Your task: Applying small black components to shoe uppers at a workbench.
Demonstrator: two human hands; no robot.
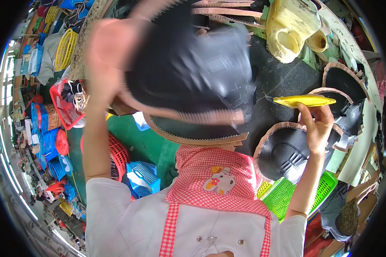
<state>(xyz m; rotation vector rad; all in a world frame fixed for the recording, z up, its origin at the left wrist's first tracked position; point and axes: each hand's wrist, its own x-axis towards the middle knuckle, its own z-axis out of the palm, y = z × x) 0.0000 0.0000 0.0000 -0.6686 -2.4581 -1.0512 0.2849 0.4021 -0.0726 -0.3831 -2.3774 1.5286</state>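
My left hand (111,49), smeared by motion, grips the left edge of a black shoe-upper piece (193,64) with a notched tan margin. The piece is blurred and held over the dark worktop; my left fingertips are hidden. On the right, my right hand (317,124) pinches a flat yellow tool (306,101) with a thin dark tip pointing left. Below that hand lies another black piece with a notched tan edge (283,150). A similar piece (188,133) lies at the near edge of the worktop, partly under the blurred one.
More black pieces (345,81) overlap at the far right. A cut-open yellowish plastic jug (293,30) stands at the back, beside tan notched strips (227,12). Green (283,199), blue (143,177) and red baskets (118,154) stand below the worktop.
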